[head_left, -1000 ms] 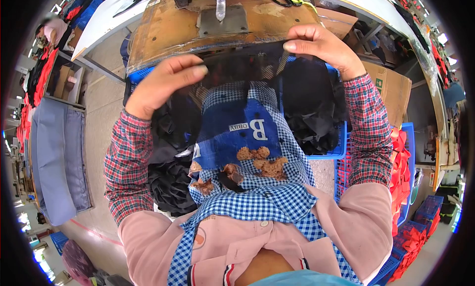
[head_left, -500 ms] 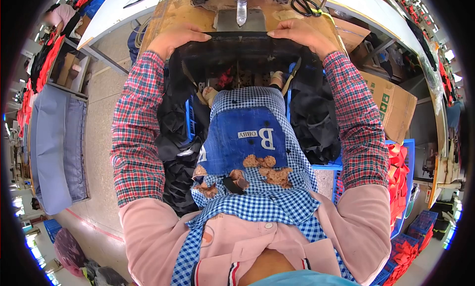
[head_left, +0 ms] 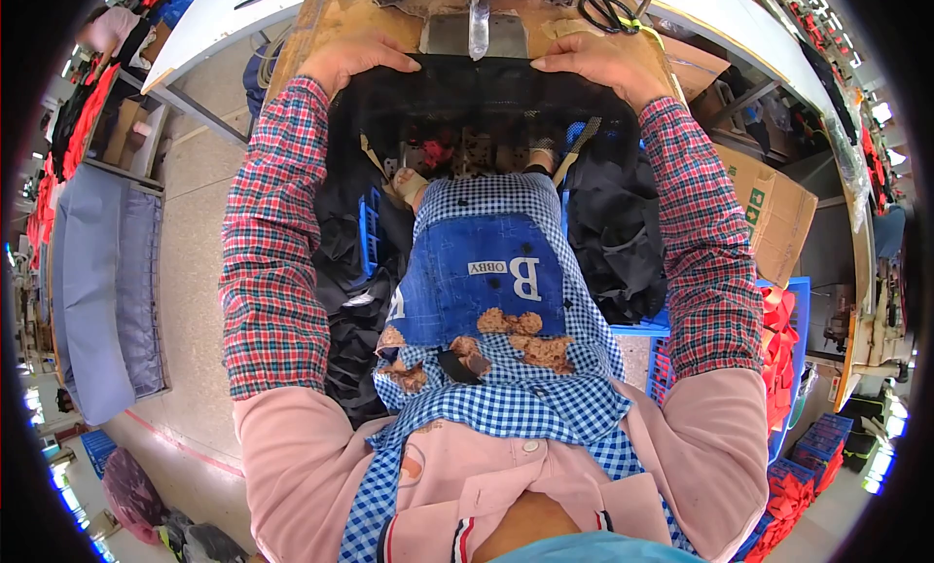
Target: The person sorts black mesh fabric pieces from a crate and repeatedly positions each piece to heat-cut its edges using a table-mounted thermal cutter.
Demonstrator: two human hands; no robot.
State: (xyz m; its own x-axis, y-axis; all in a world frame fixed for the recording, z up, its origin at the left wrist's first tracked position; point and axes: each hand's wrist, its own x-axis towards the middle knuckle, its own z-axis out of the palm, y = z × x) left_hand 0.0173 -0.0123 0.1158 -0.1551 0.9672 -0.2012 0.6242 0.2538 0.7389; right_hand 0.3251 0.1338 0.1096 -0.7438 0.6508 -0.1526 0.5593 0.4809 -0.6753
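Black mesh cloth: sheer sheet (head_left: 477,91), top edge just at the near side of the metal plate (head_left: 446,36), rest drooping from there toward the wearer's lap.
Left hand: (head_left: 362,59) thumb and fingers pinching the cloth's edge, left of the plate; fingertips underneath hidden from me.
Right hand: (head_left: 591,65) matching pinch, right of the plate.
Why two-ended grip: probably keeps the edge straight and square to the plate; slack falls free between the arms.
Clear nozzle-like part: (head_left: 478,30) upright over the plate; purpose can't tell.
Wooden tabletop: (head_left: 326,33) worn brown board around the plate.
Black loop handles: (head_left: 623,25) likely scissors, right of the plate, perhaps parked within reach.
Black fabric heap: (head_left: 618,247) below the plate, rightward, probably stock near the seat.
Cardboard box: (head_left: 783,222) farther right of the plate.
Red pieces: (head_left: 777,344) in a blue crate (head_left: 803,325), beyond the plate, low right.
Room: workshop; white table (head_left: 209,33) left of the plate, another person (head_left: 115,26) farther left.
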